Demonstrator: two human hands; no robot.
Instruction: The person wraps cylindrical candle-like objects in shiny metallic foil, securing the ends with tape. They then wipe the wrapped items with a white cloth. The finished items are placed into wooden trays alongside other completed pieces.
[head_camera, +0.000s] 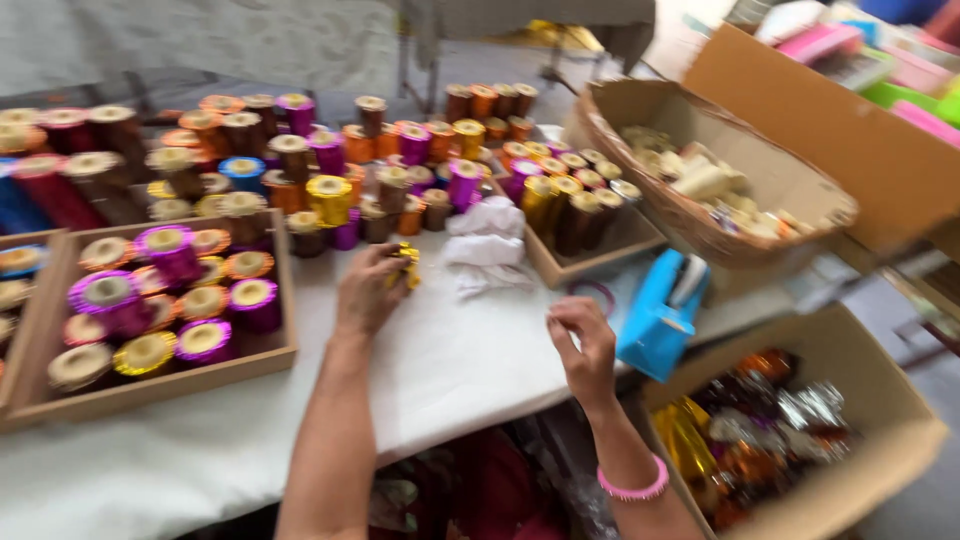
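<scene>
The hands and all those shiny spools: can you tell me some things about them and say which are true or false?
1. The left hand holds a small gold piece. True.
2. The right hand rests inside the cardboard box. False: it hovers over the white table.
3. A blue tape dispenser sits right of the right hand. True.
4. The wooden tray holds nothing. False: it holds foil spools.
5. The pink bracelet is on the left wrist. False: right wrist.
</scene>
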